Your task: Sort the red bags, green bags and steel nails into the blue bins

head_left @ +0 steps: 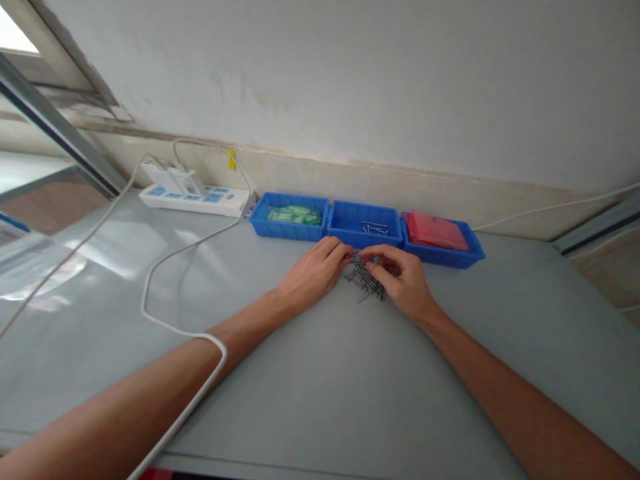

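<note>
A pile of metal screws (pixel 367 281) lies on the grey table in front of the middle blue bin (pixel 365 237), which has a few screws in it. At the pile's left edge is my left hand (pixel 317 270), its fingers closed near the tips of the other hand; what they hold is too small to make out. My right hand (pixel 403 277) rests at the pile's right side, thumb and fingers curled together over the screws. Whatever lies between its fingertips is hidden.
The left blue bin (pixel 290 230) holds green packets; the right one (pixel 445 257) holds red bags (pixel 435 231). A white power strip (pixel 200 201) with plugged-in chargers stands at the back left. Its white cable (pixel 146 293) crosses my left forearm.
</note>
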A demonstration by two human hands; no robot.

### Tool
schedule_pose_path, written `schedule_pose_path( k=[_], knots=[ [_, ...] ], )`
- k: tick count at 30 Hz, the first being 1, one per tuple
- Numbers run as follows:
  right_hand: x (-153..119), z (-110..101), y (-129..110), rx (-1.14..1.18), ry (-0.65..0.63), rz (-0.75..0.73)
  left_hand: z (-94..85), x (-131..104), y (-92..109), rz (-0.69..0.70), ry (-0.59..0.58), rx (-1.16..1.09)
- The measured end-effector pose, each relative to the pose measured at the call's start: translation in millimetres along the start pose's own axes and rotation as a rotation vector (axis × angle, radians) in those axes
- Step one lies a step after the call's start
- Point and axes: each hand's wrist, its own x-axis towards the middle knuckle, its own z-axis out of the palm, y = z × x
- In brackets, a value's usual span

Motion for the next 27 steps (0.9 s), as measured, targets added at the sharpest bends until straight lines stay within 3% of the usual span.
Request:
schedule_pose_path(
  k=[12, 17, 21, 27],
  knots=[
    [-0.6, -0.5, 1.3, 0.078, -0.051, 0.047, -3.0, -0.2, 2.7, 0.057, -0.007, -0.011],
    [-0.5, -2.6, 2.6, 0.109, 0.056, 0.041, -3.2, 0.8, 3.6, -0.036, 0.005, 0.045],
    [-0.1, -4.2, 4.1, 0.135, 0.187, 0.009, -2.2, 1.8, 1.0, -0.103, -0.063, 0.133],
    [2.5, -2.5, 9.6, 0.111, 0.205, 0.068, -0.6, 1.7, -2.8, -0.111, -0.080, 0.098]
  ],
)
